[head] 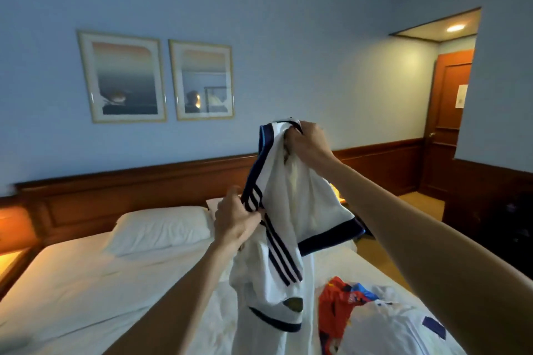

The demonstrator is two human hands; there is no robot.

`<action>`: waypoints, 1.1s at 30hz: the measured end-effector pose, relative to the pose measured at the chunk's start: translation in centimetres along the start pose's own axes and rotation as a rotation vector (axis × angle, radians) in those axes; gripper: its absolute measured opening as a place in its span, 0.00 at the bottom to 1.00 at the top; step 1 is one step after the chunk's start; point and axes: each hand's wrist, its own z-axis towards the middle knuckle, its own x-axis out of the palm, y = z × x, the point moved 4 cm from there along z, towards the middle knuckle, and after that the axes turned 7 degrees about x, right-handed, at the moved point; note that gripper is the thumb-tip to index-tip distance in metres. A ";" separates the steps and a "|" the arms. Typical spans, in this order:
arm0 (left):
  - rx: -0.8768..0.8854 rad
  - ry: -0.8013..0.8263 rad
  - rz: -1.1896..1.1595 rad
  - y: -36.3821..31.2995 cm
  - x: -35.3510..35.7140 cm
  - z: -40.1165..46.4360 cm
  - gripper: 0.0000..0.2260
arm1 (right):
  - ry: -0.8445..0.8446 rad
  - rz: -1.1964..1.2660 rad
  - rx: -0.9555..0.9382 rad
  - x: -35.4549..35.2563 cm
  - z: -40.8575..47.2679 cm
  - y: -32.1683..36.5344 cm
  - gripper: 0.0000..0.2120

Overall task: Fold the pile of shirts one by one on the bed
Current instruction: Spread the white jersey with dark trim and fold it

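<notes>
A white shirt [291,187] with dark navy stripes and navy trim hangs in the air above the bed [86,282]. My right hand [308,141] grips its top edge, held high. Lower and to the left, my left hand [236,222] pinches the striped shoulder part. The shirt's lower half dangles crumpled down to the sheet. On the bed at lower right lies a pile of shirts [375,317], with a red and blue one [337,302] beside a white one.
A white pillow [161,228] lies at the head of the bed against a wooden headboard [115,190]. Two framed pictures [155,78] hang on the blue wall. A lit bedside table [11,256] is at left, a wooden door [450,112] at far right.
</notes>
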 end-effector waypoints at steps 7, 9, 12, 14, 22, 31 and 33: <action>-0.154 -0.079 0.293 1.3 -12.0 2.4 0.16 | -0.007 0.099 0.026 2.3 -1.1 2.8 0.15; -0.179 -0.114 0.357 1.8 -15.2 3.0 0.16 | 0.008 0.109 0.035 3.1 -1.2 3.3 0.16; -0.233 -0.202 0.278 2.6 -18.3 3.9 0.14 | 0.037 0.117 0.038 3.9 -1.2 4.1 0.13; -0.329 -0.292 0.089 3.2 -19.4 4.8 0.11 | 0.053 0.166 0.034 3.9 -1.2 4.6 0.11; -0.338 -0.414 -0.435 2.9 -21.1 6.5 0.07 | 0.216 0.045 0.102 2.8 0.3 4.1 0.18; -0.024 -0.318 0.153 0.9 -23.4 4.2 0.12 | 0.133 -0.169 0.124 4.7 2.5 1.6 0.14; 0.005 -0.364 0.185 1.5 -24.3 4.1 0.09 | 0.104 -0.127 0.123 5.0 2.3 1.5 0.14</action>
